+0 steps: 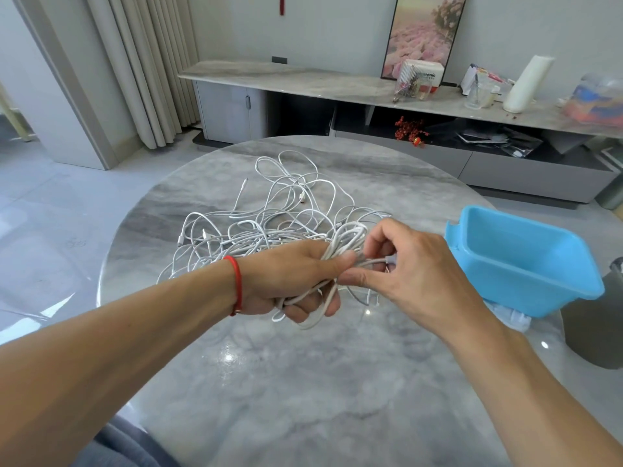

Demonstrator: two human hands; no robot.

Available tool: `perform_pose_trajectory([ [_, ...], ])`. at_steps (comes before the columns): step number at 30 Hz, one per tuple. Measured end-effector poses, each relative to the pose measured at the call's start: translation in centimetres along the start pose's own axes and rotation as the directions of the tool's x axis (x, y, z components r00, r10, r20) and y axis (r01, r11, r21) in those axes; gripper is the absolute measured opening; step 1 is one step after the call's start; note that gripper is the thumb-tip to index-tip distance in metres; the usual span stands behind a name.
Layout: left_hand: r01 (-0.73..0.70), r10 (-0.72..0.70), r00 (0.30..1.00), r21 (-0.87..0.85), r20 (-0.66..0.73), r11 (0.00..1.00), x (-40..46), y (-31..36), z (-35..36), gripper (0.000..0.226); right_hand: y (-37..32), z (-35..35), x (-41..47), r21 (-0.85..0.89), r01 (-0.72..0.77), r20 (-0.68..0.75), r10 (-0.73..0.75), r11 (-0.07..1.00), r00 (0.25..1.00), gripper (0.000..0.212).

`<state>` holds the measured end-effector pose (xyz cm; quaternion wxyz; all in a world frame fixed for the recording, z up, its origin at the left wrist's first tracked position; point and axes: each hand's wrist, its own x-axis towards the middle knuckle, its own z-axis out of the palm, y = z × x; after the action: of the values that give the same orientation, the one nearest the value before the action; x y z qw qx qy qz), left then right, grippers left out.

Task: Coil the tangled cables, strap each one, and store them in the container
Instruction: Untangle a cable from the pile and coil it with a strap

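Note:
A tangle of white cables lies spread over the far middle of the round marble table. My left hand is closed around a loose coil of white cable held above the table. My right hand pinches a strand at the coil's right side between thumb and fingers, touching the left thumb. Loops of the coil hang below my left fingers. A blue plastic container stands open and tilted at the table's right edge, with nothing visible inside.
A crumpled clear plastic bag lies under the container's near corner. A grey bin stands beside the table on the right. Behind is a long marble-topped cabinet with boxes and jars; curtains hang at the back left.

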<state>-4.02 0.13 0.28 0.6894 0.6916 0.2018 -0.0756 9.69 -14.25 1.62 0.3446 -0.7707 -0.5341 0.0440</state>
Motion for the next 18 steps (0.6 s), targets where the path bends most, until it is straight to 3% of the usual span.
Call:
perform_pose_trajectory([
  [5, -0.011, 0.016, 0.992, -0.035, 0.121, 0.999, -0.5, 0.4, 0.1, 0.039, -0.1, -0.6, 0.2, 0.139, 0.030, -0.048, -0.023, 0.990, 0.999, 0.055],
  [7, 0.018, -0.004, 0.980, -0.067, 0.197, 0.998, -0.7, 0.4, 0.1, 0.038, 0.3, -0.9, 0.3, 0.268, -0.028, 0.010, 0.027, 0.963, 1.000, 0.056],
  [10, 0.021, 0.005, 0.957, -0.085, 0.290, 0.996, -0.9, 0.4, -0.2, 0.034, 1.0, -1.8, 0.4, 0.509, -0.154, 0.168, 0.078, 0.847, 0.983, 0.055],
  [14, 0.007, 0.038, 0.949, -0.143, 0.313, 0.990, -0.7, 0.2, -0.1, 0.037, 1.7, -2.2, 0.4, 0.655, -0.166, 0.160, 0.079, 0.738, 0.984, 0.047],
  [16, -0.021, 0.082, 0.955, -0.209, 0.284, 0.978, -0.4, 0.3, 0.5, 0.038, 1.6, -1.6, 0.5, 0.749, -0.228, 0.149, 0.176, 0.622, 0.973, 0.044],
  [18, -0.068, 0.142, 0.959, -0.289, 0.244, 0.955, 0.0, 0.8, 0.9, 0.038, 1.5, -0.8, 0.8, 0.850, -0.358, 0.203, 0.387, 0.385, 0.899, 0.054],
])
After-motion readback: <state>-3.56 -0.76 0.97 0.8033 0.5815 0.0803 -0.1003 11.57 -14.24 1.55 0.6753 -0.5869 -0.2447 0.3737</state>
